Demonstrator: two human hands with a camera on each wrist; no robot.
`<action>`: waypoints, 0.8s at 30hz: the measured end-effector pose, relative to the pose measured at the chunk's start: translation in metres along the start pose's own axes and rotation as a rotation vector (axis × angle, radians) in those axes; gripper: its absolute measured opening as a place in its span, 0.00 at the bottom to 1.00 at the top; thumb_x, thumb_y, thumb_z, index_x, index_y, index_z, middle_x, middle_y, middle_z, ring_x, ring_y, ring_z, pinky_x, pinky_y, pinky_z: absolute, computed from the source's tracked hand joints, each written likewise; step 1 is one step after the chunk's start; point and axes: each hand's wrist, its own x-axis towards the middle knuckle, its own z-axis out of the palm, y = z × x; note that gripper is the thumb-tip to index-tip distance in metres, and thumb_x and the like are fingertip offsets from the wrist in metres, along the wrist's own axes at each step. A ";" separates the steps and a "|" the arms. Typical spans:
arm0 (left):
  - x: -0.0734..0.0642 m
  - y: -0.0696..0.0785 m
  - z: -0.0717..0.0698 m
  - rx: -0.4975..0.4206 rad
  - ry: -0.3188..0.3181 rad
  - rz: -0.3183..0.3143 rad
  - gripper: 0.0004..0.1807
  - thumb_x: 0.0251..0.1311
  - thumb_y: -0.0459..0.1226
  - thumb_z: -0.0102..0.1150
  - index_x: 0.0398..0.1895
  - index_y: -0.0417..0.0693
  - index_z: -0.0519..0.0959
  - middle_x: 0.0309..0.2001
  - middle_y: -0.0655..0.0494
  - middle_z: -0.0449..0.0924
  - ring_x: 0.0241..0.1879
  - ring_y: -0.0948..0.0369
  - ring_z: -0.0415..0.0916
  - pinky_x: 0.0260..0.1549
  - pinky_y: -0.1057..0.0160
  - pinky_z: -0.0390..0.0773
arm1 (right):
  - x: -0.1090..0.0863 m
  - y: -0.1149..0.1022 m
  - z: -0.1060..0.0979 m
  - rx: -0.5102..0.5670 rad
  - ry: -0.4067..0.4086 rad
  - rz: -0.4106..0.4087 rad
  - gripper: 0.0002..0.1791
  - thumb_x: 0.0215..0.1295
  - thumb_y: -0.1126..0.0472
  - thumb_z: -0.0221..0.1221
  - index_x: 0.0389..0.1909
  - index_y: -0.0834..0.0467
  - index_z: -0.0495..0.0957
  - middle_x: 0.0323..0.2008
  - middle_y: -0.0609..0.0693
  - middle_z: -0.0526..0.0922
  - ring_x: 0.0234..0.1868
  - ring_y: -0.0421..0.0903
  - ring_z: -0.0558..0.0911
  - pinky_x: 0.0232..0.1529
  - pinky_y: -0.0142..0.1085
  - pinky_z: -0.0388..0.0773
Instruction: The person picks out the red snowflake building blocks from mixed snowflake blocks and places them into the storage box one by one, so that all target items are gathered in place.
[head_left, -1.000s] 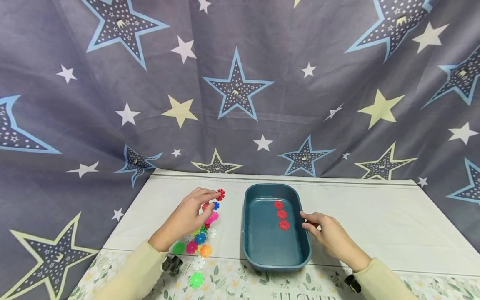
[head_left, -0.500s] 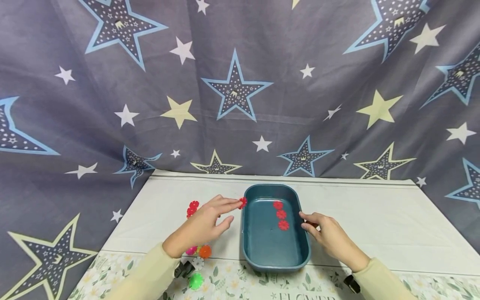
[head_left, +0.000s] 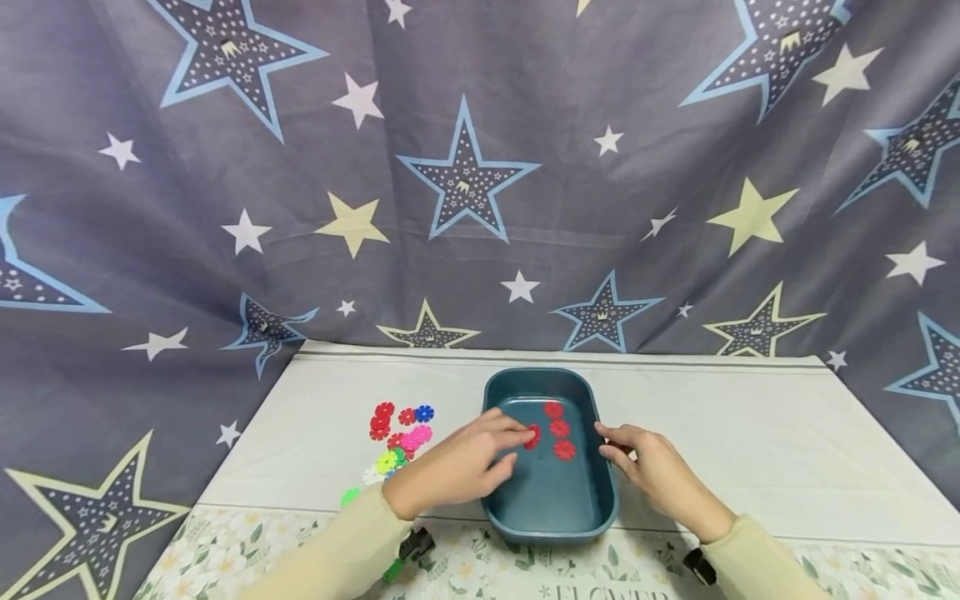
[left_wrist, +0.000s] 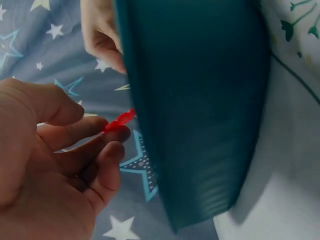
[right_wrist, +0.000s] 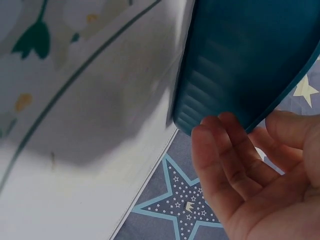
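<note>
A red snowflake-shaped plastic disc (head_left: 532, 436) is pinched at the fingertips of my left hand (head_left: 463, 465), which reaches over the left rim of the dark teal basin (head_left: 551, 500). In the left wrist view the disc (left_wrist: 120, 121) sits between two fingers, with the thumb apart from it. On the basin's floor, three red discs (head_left: 559, 427) lie in a row toward the right side. My right hand (head_left: 663, 471) grips the basin's right rim. The right wrist view shows its thumb and fingers at the rim of the teal basin (right_wrist: 235, 60).
Several loose discs lie left of the basin: red ones (head_left: 380, 423), a blue one (head_left: 424, 413), pink ones (head_left: 416, 437) and a yellow one (head_left: 386, 462), partly hidden by my left arm. A white cloth (head_left: 720, 433) covers the table, and a star-patterned curtain (head_left: 480, 275) hangs behind it.
My left hand has carried the red disc rightward from the loose pile, past the basin's left rim and over its inside. My right hand keeps its hold on the rim.
</note>
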 end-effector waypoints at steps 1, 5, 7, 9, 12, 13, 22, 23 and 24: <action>0.002 0.000 0.003 0.007 -0.011 0.001 0.19 0.64 0.36 0.52 0.57 0.42 0.77 0.51 0.57 0.77 0.48 0.64 0.68 0.45 0.69 0.70 | 0.000 0.000 0.000 -0.002 0.001 0.003 0.18 0.62 0.63 0.61 0.53 0.63 0.79 0.35 0.43 0.82 0.31 0.37 0.78 0.29 0.33 0.72; 0.008 0.004 0.018 0.031 -0.101 0.022 0.17 0.62 0.33 0.53 0.54 0.40 0.79 0.49 0.57 0.78 0.45 0.64 0.68 0.47 0.70 0.68 | 0.000 -0.001 0.000 -0.004 0.002 0.001 0.18 0.62 0.63 0.61 0.53 0.64 0.79 0.35 0.43 0.82 0.31 0.36 0.78 0.29 0.33 0.72; 0.010 0.006 0.025 0.047 -0.157 0.044 0.17 0.62 0.32 0.53 0.53 0.40 0.79 0.48 0.57 0.78 0.44 0.64 0.69 0.48 0.69 0.67 | 0.000 -0.001 -0.001 -0.004 0.002 -0.005 0.18 0.62 0.63 0.61 0.53 0.64 0.79 0.35 0.44 0.82 0.31 0.36 0.78 0.29 0.33 0.72; 0.012 0.008 0.029 0.079 -0.209 0.077 0.16 0.62 0.33 0.52 0.52 0.42 0.80 0.48 0.58 0.78 0.45 0.63 0.69 0.49 0.69 0.66 | 0.000 -0.001 -0.001 -0.001 0.001 -0.010 0.18 0.62 0.64 0.61 0.53 0.64 0.79 0.35 0.44 0.82 0.31 0.36 0.78 0.29 0.33 0.72; 0.016 0.010 0.030 0.132 -0.293 0.118 0.17 0.63 0.34 0.53 0.54 0.45 0.79 0.51 0.60 0.77 0.42 0.64 0.68 0.45 0.71 0.65 | 0.000 -0.001 -0.002 0.003 0.001 -0.003 0.18 0.62 0.64 0.61 0.53 0.64 0.78 0.35 0.43 0.82 0.31 0.36 0.78 0.29 0.33 0.72; 0.018 0.011 0.029 0.143 -0.317 0.130 0.17 0.63 0.34 0.53 0.55 0.46 0.79 0.52 0.61 0.77 0.42 0.64 0.68 0.43 0.71 0.65 | 0.000 -0.001 -0.002 0.004 0.000 0.000 0.18 0.62 0.64 0.61 0.53 0.64 0.78 0.35 0.43 0.82 0.31 0.36 0.78 0.29 0.33 0.72; 0.034 0.014 0.030 0.023 -0.490 0.023 0.22 0.63 0.29 0.52 0.61 0.49 0.75 0.59 0.63 0.72 0.59 0.68 0.66 0.61 0.66 0.57 | 0.000 0.000 0.000 0.012 -0.011 0.016 0.18 0.63 0.63 0.61 0.54 0.63 0.78 0.34 0.43 0.81 0.32 0.37 0.78 0.28 0.33 0.72; 0.035 0.015 0.029 -0.007 -0.512 -0.005 0.23 0.63 0.29 0.51 0.62 0.50 0.74 0.60 0.63 0.71 0.62 0.68 0.63 0.63 0.64 0.54 | 0.000 -0.001 0.000 0.014 -0.011 0.016 0.19 0.63 0.63 0.61 0.54 0.63 0.78 0.35 0.43 0.81 0.32 0.37 0.78 0.28 0.33 0.72; 0.035 0.015 0.029 -0.021 -0.530 -0.022 0.24 0.63 0.29 0.50 0.63 0.50 0.73 0.61 0.63 0.70 0.64 0.67 0.60 0.64 0.63 0.52 | 0.000 -0.001 0.000 0.016 -0.013 0.016 0.19 0.63 0.63 0.60 0.54 0.63 0.78 0.35 0.43 0.82 0.32 0.37 0.78 0.28 0.33 0.72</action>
